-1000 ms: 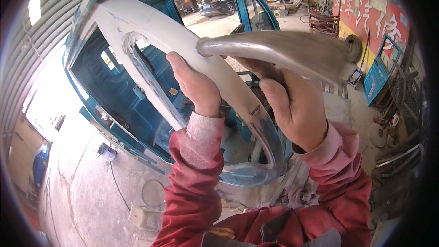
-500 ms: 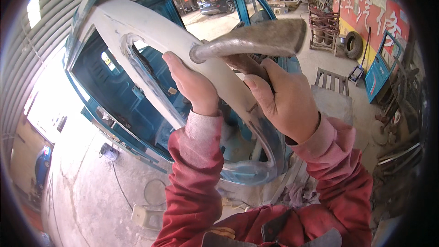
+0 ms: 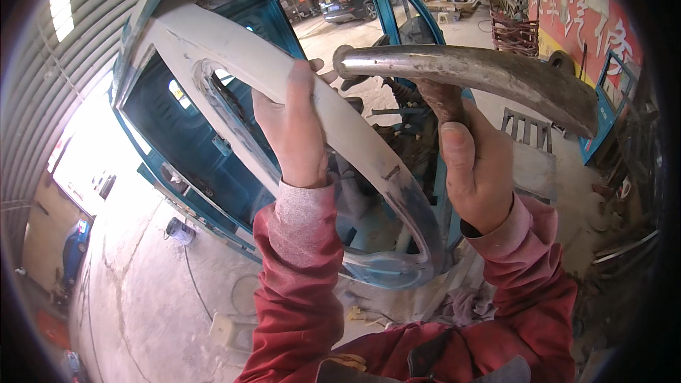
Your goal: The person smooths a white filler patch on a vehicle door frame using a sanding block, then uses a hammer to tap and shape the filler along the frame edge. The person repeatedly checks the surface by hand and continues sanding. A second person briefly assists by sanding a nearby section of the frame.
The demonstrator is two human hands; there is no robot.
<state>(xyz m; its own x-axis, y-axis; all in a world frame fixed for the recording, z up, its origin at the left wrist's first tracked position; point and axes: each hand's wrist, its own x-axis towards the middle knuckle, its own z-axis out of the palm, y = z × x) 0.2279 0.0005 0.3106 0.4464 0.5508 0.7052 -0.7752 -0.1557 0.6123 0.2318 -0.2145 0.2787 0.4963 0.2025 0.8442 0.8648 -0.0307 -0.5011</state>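
My right hand (image 3: 482,170) is closed round the brown handle of a hammer (image 3: 468,67), thumb along the handle. The hammer's long, curved metal head lies across the view, its round face pointing left towards a pale, filler-coated pillar (image 3: 347,124) of a blue vehicle cab; a gap separates face and pillar. My left hand (image 3: 294,128) grips the pillar, thumb across the pale front. Its fingers pass behind, and fingertips show past the far edge.
An opening with a rough edge (image 3: 206,71) lies left of the pillar, showing the blue interior. A slatted metal frame (image 3: 526,130) and a detached blue door (image 3: 603,110) stand to the right. A bucket (image 3: 179,230) and a small stool (image 3: 230,331) are on the floor.
My left hand has gone from resting flat against the pillar to gripping round it. The hammer has swung to the right, away from the pillar, and its head is turned more side-on.
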